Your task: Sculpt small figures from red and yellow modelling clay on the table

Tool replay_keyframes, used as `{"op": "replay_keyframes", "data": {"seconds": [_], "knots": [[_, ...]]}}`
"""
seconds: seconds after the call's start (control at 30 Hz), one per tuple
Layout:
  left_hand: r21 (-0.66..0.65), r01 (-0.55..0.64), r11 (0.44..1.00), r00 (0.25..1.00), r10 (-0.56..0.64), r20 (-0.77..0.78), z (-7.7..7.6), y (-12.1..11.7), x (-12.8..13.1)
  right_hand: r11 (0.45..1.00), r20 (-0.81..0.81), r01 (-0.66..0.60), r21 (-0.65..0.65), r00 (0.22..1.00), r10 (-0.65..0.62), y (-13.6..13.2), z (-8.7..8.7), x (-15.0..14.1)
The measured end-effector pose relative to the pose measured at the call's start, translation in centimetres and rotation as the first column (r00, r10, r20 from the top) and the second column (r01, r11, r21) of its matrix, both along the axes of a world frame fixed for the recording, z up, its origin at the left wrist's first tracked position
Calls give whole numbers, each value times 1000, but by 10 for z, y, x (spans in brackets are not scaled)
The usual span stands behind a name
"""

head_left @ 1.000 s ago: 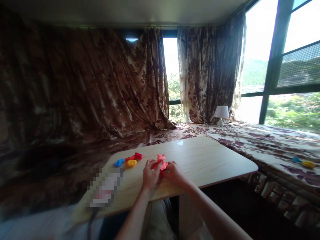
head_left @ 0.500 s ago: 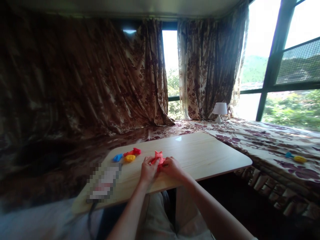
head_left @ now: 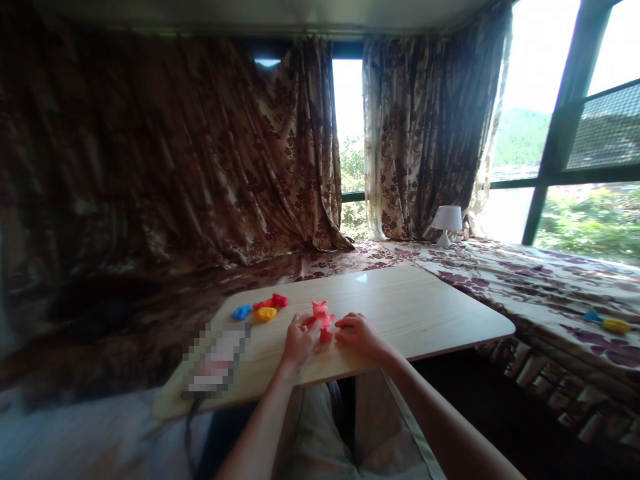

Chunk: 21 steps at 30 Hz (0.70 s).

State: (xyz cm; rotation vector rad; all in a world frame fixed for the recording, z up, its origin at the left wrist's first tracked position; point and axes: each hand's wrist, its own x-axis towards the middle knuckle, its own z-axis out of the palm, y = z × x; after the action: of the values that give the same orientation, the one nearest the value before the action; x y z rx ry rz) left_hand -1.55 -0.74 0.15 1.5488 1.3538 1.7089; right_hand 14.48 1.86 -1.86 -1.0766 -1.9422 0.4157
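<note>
A pinkish-red figure (head_left: 323, 319), apparently soft modelling clay, stands upright near the table's front edge. Two pointed ears top its head and small arms stick out at its sides. My left hand (head_left: 301, 339) is closed on its left side, thumb and fingers gripping the body. Just to the right, my right hand (head_left: 361, 335) rests low over the tabletop with fingers curled together, a small gap away from the figure. Whether anything is between those fingertips is hidden.
On the light wood table (head_left: 400, 307) lie blue (head_left: 242, 312), yellow (head_left: 265, 314) and red (head_left: 271, 302) lumps at the left. A blurred-out flat object (head_left: 217, 360) with a cable lies nearer. A white lamp (head_left: 447, 223) and a blue-and-yellow item (head_left: 616, 325) are on the cloth-covered ledge.
My right hand has moved off the figure to the right, so more of its body shows. My left hand keeps hold of it. The whole view has shifted slightly.
</note>
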Motion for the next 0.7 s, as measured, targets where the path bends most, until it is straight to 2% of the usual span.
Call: {"op": "replay_keyframes", "data": {"seconds": [0.27, 0.47, 0.57, 0.7], "knots": [[-13, 9, 1000, 999, -10, -33, -3, 2, -3, 992, 21, -116, 44, 993, 115, 9, 0, -12], [-1, 26, 1000, 995, -26, -99, -12, 9, -4, 988, 87, -111, 104, 991, 103, 11, -2, -12], [-3, 28, 1000, 993, -28, -117, -15, 11, -5, 991, 110, -103, 84, 990, 93, 8, 0, -12], [-2, 53, 999, 990, -53, -129, -11, 8, -5, 993, 104, -109, 50, 989, 103, 4, 3, -12]]}}
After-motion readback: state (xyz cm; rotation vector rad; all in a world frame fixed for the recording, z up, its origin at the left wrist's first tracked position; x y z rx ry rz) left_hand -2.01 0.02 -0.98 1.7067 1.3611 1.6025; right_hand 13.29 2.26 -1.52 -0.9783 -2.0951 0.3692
